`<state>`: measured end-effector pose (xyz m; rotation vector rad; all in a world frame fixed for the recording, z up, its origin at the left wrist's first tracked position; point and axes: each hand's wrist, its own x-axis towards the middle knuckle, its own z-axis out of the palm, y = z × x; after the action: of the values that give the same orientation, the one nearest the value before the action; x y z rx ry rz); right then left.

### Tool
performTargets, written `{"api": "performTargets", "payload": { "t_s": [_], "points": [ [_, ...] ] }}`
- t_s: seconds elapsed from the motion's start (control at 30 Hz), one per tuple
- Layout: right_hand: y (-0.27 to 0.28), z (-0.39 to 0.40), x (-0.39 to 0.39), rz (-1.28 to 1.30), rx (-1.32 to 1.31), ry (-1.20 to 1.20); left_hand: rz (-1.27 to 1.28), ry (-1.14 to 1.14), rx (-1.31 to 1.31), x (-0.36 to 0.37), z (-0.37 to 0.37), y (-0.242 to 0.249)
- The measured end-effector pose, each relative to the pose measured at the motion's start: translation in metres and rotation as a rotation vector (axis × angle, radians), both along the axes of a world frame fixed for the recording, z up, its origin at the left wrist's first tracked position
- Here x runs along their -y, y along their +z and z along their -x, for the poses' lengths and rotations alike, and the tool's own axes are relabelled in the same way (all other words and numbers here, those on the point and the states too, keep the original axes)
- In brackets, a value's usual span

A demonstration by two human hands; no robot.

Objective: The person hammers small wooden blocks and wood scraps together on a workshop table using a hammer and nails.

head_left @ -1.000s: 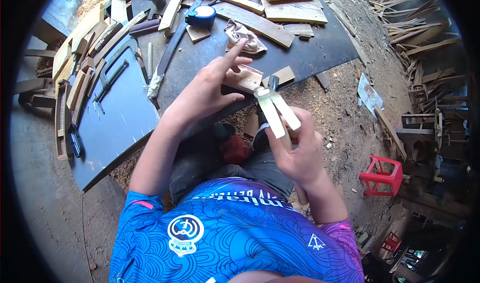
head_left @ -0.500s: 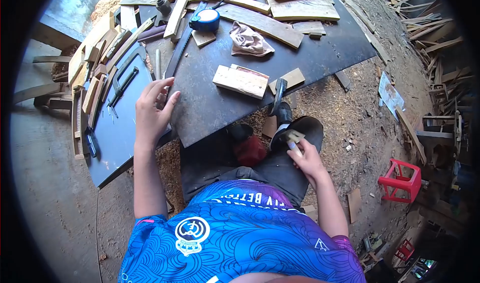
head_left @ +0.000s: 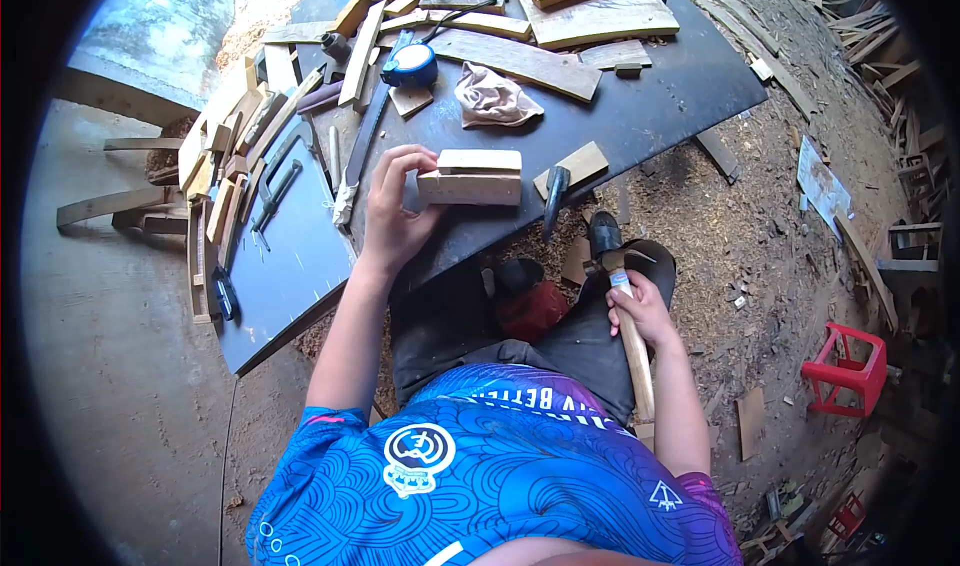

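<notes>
My left hand (head_left: 400, 201) grips the left end of a pale wooden block (head_left: 470, 188) at the table's near edge, its fingers behind and thumb in front. A lighter strip lies along the block's top. In my right hand (head_left: 645, 311) is a claw hammer (head_left: 634, 351), held over my right thigh by the upper part of its wooden handle, with the metal head pointing away from me. Right of the block, a small flat wood piece (head_left: 580, 166) lies partly under a dark metal clamp-like part (head_left: 556, 204) at the edge.
On the dark metal table (head_left: 660, 116) lie a crumpled cloth (head_left: 495, 96), a blue tape measure (head_left: 410, 64), a handsaw (head_left: 365, 146), a C-clamp (head_left: 275, 191) and many wood offcuts. A red stool (head_left: 845, 371) stands on the shaving-strewn floor at right.
My left hand has moved right from the saw's handle and taken hold of the block, which is now turned. The hammer has come up into clearer view in my right hand.
</notes>
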<state>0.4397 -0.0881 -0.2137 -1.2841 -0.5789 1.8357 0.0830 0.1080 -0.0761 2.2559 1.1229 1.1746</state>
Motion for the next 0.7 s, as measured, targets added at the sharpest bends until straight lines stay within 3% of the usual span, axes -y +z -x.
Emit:
{"api": "performTargets", "payload": {
  "t_s": [0.13,0.27,0.7],
  "points": [
    [-0.002,-0.001,-0.002,0.001,-0.041,-0.061,-0.133,0.153,-0.031,0.0,-0.001,0.0],
    [-0.003,0.0,-0.01,-0.002,-0.036,-0.04,-0.083,0.243,-0.035,-0.004,0.002,-0.001],
    [0.0,0.005,-0.008,0.02,0.052,-0.012,-0.097,0.227,-0.035,-0.003,0.002,-0.003]
  ]
}}
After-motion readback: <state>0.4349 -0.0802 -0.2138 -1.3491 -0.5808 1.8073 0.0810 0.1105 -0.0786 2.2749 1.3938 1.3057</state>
